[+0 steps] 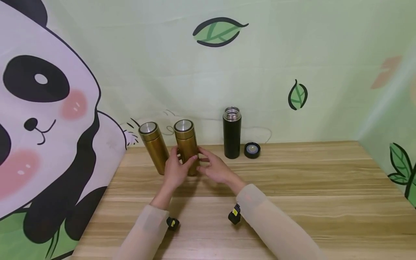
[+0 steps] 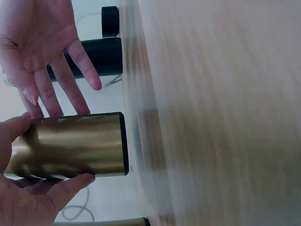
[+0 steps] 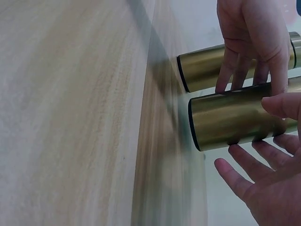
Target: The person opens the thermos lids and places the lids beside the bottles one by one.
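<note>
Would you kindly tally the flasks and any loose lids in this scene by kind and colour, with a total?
Gold flasks, capped: 2 (the held flask and the leaning-looking flask beside it)
Black flask, uncapped: 1
Black lid, loose: 1
Total: 4

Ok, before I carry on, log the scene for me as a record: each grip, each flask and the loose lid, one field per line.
Left grip: thumb and fingers around the nearer gold vacuum flask
Right grip: fingertips touching that flask's right side
Second gold vacuum flask: left of the held one, lid on
Black vacuum flask: upright, mouth open
Loose black lid: on the wooden table, right of the black flask
</note>
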